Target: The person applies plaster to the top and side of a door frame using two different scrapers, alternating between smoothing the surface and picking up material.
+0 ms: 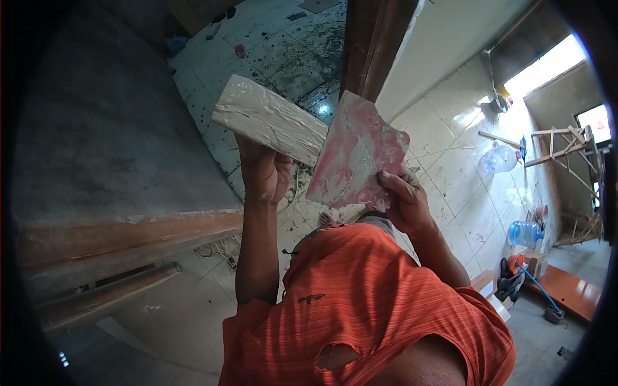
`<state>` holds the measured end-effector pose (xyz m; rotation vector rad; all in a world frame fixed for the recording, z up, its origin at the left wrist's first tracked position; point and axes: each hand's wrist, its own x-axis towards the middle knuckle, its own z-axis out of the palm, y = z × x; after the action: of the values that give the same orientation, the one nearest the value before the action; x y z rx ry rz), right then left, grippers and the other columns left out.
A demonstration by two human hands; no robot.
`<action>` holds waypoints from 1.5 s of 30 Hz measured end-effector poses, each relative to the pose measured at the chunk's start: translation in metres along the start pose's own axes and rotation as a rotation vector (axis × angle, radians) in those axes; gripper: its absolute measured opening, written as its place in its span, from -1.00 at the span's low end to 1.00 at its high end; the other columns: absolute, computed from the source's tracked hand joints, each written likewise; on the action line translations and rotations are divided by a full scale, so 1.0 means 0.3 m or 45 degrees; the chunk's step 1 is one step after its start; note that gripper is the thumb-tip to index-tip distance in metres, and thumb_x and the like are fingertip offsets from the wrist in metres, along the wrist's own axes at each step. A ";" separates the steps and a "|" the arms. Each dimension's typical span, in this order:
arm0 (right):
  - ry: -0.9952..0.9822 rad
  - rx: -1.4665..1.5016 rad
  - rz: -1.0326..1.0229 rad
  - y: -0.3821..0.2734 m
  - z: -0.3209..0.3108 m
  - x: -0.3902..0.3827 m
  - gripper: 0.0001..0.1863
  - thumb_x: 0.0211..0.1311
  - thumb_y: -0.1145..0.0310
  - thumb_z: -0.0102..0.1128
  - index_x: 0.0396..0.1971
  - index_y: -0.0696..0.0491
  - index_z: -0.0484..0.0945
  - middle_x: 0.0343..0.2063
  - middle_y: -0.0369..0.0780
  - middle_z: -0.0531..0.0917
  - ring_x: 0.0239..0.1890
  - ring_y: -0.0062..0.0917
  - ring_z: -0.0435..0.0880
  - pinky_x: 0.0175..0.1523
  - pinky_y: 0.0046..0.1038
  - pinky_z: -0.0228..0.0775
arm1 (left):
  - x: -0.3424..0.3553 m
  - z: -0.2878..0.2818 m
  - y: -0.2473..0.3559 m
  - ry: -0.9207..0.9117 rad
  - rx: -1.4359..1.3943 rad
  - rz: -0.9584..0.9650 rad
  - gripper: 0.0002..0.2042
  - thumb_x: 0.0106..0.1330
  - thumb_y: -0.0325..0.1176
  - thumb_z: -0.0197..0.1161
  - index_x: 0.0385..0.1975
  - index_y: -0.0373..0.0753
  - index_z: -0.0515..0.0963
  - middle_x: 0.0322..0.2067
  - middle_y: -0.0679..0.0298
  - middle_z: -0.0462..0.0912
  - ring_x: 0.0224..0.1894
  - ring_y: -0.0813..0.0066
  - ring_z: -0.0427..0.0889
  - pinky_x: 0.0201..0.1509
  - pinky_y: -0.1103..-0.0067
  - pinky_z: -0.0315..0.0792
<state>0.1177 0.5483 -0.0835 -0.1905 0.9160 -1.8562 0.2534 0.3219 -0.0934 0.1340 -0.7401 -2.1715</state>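
Observation:
My left hand (pixel 264 170) grips a long block (pixel 270 116) from below, its top smeared with thick white paste. In my right hand (pixel 405 199) is a flat, irregular pink piece (pixel 357 145) streaked with white paste, pinched with my thumb on its face near the lower right edge. The pink piece overlaps or touches the right end of the block; which of these I cannot tell.
A dark wooden door frame (pixel 360 45) stands ahead and a wooden ledge (pixel 129 235) lies at left. On the tiled floor (pixel 457 206) at right are water jugs (pixel 524 233), a wooden stepladder (pixel 563 145), an orange board (pixel 566 289) and a blue-handled tool (pixel 534 283).

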 end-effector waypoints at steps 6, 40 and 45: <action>-0.023 0.057 0.006 -0.011 0.035 0.009 -0.75 0.37 0.48 0.05 -0.01 0.20 0.52 -0.17 -0.24 0.67 -0.12 -0.59 0.64 0.02 -0.52 0.47 | -0.014 0.008 0.013 -0.029 0.168 0.080 -0.17 0.14 -0.76 0.25 0.37 0.04 0.09 0.24 0.26 0.34 0.27 0.31 0.41 0.30 0.34 0.45; 0.437 -0.743 -0.641 -0.080 -0.017 0.134 -0.74 0.51 0.24 -0.02 0.05 0.02 0.46 -0.19 -0.37 0.60 -0.22 -0.69 0.58 -0.18 -0.54 0.45 | -0.095 -0.185 -0.136 -0.002 -0.077 -0.285 -0.52 0.37 -0.34 0.23 0.26 -0.21 0.29 0.06 0.16 0.54 0.12 0.33 0.57 0.22 0.28 0.52; 0.218 -0.408 -0.393 -0.047 0.008 0.161 -0.80 0.50 0.28 -0.01 -0.01 0.02 0.47 -0.25 -0.39 0.59 -0.33 -0.76 0.50 -0.33 -0.64 0.33 | -0.110 -0.179 -0.166 -0.189 -0.405 -0.350 -0.48 0.35 -0.21 0.26 0.24 -0.28 0.33 0.08 0.18 0.55 0.19 0.27 0.52 0.38 0.13 0.34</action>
<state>0.0859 0.5094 -0.0853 -0.3926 1.3655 -2.0189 0.2594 0.3459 -0.1697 -0.0966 -0.4680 -2.5539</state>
